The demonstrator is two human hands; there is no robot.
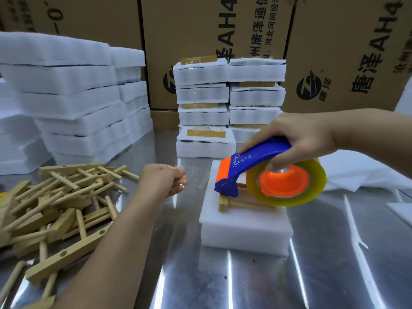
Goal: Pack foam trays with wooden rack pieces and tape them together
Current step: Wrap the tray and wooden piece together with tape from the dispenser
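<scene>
1. Grips the tape dispenser [252, 161] in the right hand [298, 141], fingers wrapped round the blue handle and one fingertip against the side of the tape roll [312, 192], probably to brake it.
2. Presses the dispenser's orange cutter end down beside the wooden rack piece [245, 202], which lies in the top of the white foam tray [243, 228]; likely steadies both against the pull.
3. Holds the left hand [162, 181] just left of the tray, fingers curled with tips pressed together, seemingly pinching a clear tape strip [201, 181]; only faint glints show it.
4. Leaves the tray mid-bench [223, 282], apart from the loose rack pieces [62, 204] at left and the taped packs [229, 103] behind, giving room to wrap.
5. Reads as the taping step, barely begun: no band across the tray visible.
</scene>
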